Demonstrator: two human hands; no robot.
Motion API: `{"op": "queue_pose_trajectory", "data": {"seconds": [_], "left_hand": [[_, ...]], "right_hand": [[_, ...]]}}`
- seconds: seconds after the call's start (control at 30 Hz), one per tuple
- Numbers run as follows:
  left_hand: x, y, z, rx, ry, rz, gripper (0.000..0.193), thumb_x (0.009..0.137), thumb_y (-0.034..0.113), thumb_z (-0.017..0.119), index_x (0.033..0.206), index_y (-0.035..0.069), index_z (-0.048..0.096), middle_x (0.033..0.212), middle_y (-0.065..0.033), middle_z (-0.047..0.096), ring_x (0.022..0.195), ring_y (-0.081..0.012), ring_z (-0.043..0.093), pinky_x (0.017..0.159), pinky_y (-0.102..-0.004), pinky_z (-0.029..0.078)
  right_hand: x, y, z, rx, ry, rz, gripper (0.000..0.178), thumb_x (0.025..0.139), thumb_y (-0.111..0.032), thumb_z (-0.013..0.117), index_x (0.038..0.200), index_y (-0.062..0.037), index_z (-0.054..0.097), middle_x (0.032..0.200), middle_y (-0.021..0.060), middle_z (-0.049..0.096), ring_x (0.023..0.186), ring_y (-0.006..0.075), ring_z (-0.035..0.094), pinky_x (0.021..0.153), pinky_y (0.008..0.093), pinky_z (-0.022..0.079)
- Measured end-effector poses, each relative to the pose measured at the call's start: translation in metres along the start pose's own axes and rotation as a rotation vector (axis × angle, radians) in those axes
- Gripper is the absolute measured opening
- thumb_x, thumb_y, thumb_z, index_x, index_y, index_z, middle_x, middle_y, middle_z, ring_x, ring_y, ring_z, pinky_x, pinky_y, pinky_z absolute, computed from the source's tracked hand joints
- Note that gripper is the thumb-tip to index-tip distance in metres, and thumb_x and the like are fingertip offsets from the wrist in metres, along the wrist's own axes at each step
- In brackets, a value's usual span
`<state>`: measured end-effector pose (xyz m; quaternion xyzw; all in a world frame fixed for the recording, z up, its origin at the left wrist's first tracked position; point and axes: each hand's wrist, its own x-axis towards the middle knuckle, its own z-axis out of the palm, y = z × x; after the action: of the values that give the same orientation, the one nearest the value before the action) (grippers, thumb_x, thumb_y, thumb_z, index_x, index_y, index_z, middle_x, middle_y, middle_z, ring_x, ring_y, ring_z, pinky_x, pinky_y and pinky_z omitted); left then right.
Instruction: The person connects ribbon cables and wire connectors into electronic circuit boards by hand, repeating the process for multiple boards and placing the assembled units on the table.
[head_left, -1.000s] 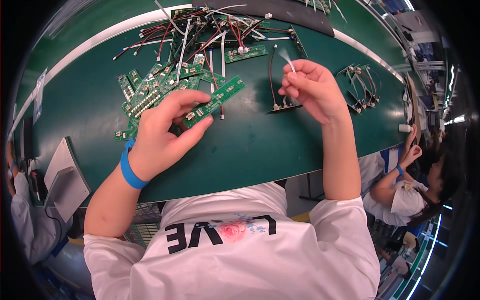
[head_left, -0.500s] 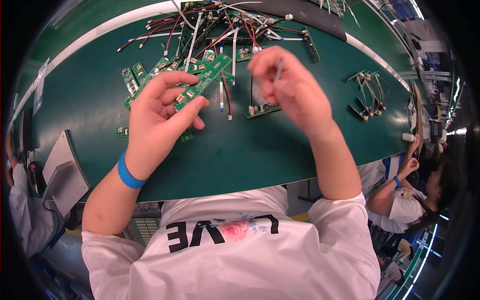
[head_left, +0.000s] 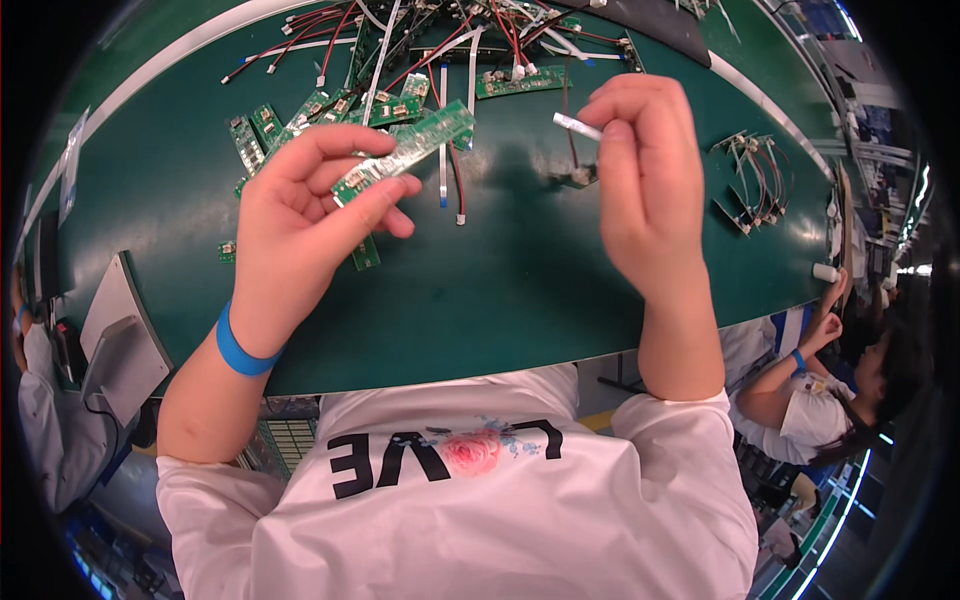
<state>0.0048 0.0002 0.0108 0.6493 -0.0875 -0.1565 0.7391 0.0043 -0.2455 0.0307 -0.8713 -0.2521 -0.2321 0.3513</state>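
Note:
My left hand (head_left: pixel 295 195) pinches a long narrow green circuit board (head_left: pixel 405 152) between thumb and fingers, tilted up toward the right above the table. To the right, my right hand (head_left: pixel 650 165) is closed on a white flat ribbon cable (head_left: pixel 578 126), whose short end sticks out past the thumb toward the left. Behind that end a thin dark red wire runs down to a small dark board (head_left: pixel 576 178), partly hidden by my right hand. Whether this wire is also in my fingers is hidden. The two hands are apart.
Several green boards (head_left: pixel 268 125) lie loosely beyond my left hand. A heap of boards with red, black and white cables (head_left: pixel 430 50) spreads along the far side. Wired boards (head_left: pixel 750 185) lie at the right. A grey panel (head_left: pixel 122 320) stands at the left edge; a co-worker sits at right.
My right hand has moved right and turned, bringing the white ribbon cable's end into clear view. The dark board behind it appears farther right and higher. My left hand has shifted slightly left, still holding its board.

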Motion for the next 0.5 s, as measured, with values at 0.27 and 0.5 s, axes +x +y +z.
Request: {"op": "queue_pose_trajectory", "data": {"seconds": [0.27, 0.5], "left_hand": [[0.003, -0.002, 0.000, 0.014, 0.011, -0.028, 0.028, 0.083, 0.000, 0.059, 0.110, -0.004, 0.052, 0.092, -0.0157, 0.065, 0.070, -0.0146, 0.064, 0.068, -0.0226, 0.049], [-0.001, -0.001, 0.000, 0.014, -0.087, -0.092, 0.028, 0.084, 0.001, 0.060, 0.111, -0.003, 0.052, 0.089, -0.0137, 0.066, 0.071, -0.0136, 0.064, 0.069, -0.0230, 0.049]], "right_hand": [[-0.006, 0.001, -0.001, 0.145, -0.146, 0.185, 0.008, 0.089, -0.006, 0.054, 0.090, 0.0018, 0.052, 0.086, 0.0116, 0.047, 0.073, 0.0240, 0.048, 0.066, 0.0306, 0.042], [-0.008, -0.008, -0.001, 0.243, -0.280, 0.268, 0.011, 0.091, -0.009, 0.055, 0.084, -0.0005, 0.053, 0.073, 0.0067, 0.050, 0.062, 0.0191, 0.048, 0.058, 0.0278, 0.041]]}}
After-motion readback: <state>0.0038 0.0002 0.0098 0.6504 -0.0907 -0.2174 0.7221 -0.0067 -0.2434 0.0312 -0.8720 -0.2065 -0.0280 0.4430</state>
